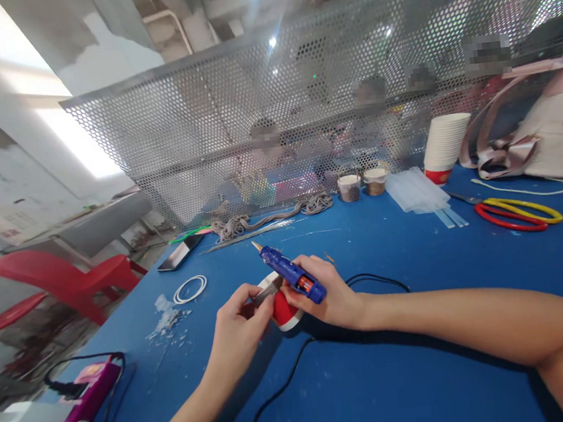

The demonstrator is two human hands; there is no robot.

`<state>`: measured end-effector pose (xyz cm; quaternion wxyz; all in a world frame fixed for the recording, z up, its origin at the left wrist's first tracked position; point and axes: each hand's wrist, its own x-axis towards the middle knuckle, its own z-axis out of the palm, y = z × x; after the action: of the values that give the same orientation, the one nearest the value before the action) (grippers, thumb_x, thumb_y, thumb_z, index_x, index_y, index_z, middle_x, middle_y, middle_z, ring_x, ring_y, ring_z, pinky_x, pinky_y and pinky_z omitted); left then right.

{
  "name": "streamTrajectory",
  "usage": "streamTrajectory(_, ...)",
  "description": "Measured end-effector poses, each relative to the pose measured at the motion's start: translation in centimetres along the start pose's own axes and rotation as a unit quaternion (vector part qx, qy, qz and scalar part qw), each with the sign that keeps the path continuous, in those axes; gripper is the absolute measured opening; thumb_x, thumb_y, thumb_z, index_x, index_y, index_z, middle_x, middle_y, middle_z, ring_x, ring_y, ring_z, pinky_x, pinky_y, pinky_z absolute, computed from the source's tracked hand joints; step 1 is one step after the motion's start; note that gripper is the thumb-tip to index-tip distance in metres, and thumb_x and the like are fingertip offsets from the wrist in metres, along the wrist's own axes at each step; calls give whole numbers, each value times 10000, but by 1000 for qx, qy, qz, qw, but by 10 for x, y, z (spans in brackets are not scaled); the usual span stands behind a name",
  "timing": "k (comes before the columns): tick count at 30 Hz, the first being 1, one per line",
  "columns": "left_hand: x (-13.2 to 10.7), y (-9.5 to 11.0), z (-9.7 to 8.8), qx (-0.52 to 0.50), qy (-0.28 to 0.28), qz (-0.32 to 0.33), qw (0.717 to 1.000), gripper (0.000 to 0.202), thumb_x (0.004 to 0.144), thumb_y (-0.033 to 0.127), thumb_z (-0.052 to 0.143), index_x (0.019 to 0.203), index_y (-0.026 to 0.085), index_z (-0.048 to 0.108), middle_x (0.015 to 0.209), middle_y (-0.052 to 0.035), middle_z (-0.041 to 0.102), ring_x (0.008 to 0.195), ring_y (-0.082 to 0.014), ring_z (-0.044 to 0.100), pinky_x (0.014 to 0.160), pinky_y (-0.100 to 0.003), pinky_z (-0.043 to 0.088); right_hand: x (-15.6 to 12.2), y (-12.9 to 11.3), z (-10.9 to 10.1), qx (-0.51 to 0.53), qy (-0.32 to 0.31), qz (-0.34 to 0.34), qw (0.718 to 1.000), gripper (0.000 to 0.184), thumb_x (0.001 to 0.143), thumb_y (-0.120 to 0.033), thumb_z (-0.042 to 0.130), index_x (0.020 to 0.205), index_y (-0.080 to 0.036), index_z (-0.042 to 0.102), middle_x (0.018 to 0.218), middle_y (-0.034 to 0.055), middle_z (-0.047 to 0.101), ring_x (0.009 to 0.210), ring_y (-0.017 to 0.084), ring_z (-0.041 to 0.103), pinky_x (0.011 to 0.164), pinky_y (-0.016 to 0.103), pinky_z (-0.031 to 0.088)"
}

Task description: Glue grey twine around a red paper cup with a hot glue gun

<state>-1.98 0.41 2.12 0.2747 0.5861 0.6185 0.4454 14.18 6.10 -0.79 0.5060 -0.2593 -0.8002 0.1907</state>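
Note:
My right hand (333, 293) is wrapped round a blue hot glue gun (290, 270), its nozzle pointing up and to the left. Under the gun is a red and white paper cup (286, 310), tilted between my two hands. A grey cord (268, 291) lies across the side of the cup. My left hand (240, 326) is closed, thumb and fingers pinching the cord against the cup. The right fingertips also reach the cup and cord. Part of the cup is hidden behind my fingers and the gun.
Grey cord bundles (236, 228), two cord-wrapped cups (349, 188), clear glue sticks (417, 191), stacked paper cups (448, 143) and scissors (518, 213) line the back. A phone (180, 254), white cord loop (190, 289) and purple power strip (71, 414) are left. Black cable (280, 389) crosses the blue table.

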Motion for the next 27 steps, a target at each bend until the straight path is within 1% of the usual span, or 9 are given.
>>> streamTrajectory(4,-1,2,0,1,4,-4,1000,219,701,382,572,619,190,506,410,74,480,393,-88,422,411,-201,342,0,2,0,-5,-1,2,1000,67,814,-250,548,818,-212,492,729,11,626,661,172,538,661,283,387)
streamTrajectory(11,-3,5,-1,-4,13,-9,1000,220,706,366,582,594,189,517,400,62,480,382,-93,430,405,-206,348,0,3,-1,-15,-2,13,1000,74,815,-251,568,833,-212,508,753,12,639,682,173,560,678,288,381)
streamTrajectory(17,-3,3,-4,-32,-5,-14,999,265,754,410,556,608,191,527,411,52,500,402,-108,456,426,-214,377,1,9,0,-5,-1,18,1000,84,806,-255,584,842,-210,523,771,11,640,697,167,556,686,286,392)
streamTrajectory(22,-3,2,-6,-42,-21,-20,999,294,784,415,524,591,193,513,423,53,493,405,-103,442,433,-212,362,2,12,2,42,-2,40,998,90,793,-241,590,829,-198,520,764,7,613,668,153,558,678,288,414)
streamTrajectory(25,-2,0,-8,-54,-31,-19,998,320,810,412,503,576,194,496,443,53,478,415,-102,442,439,-215,346,4,13,2,101,-9,59,993,101,783,-230,602,817,-191,515,750,-3,581,650,134,543,643,266,437)
streamTrajectory(27,0,-4,-10,-62,-44,-15,997,352,836,426,479,570,195,485,454,50,467,424,-103,446,445,-220,335,6,14,1,155,-18,67,985,120,773,-225,616,841,-181,527,773,1,584,659,125,541,623,249,450)
